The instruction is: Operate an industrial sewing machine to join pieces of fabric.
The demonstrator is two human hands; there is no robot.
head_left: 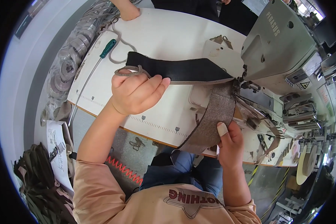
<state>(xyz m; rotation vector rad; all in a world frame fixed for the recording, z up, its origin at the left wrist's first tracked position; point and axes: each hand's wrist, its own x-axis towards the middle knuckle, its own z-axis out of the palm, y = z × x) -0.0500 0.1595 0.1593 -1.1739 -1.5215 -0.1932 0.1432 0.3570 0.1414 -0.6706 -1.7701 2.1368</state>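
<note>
My left hand [140, 92] is closed on a black fabric strip [183, 70] with a thin brown trimmed edge. A narrow brown cord [127, 71] loops over its fingers. The black strip stretches across to the needle area of a sewing machine [263, 48] on the right. From that same spot a grey-brown herringbone fabric piece [216, 112] hangs toward me. Its right edge is pinched by my right hand [231, 143], whose thumb has a pale covering on its tip. Whether the two fabrics are joined at the machine cannot be made out.
A green-handled screwdriver [108, 48] with a long shaft lies on the left of the white table [160, 26]. Plastic-wrapped rolls [67, 67] line the left edge. Dark fabric strips [35, 179] hang at lower left. Another person's hand [130, 12] rests at the far edge.
</note>
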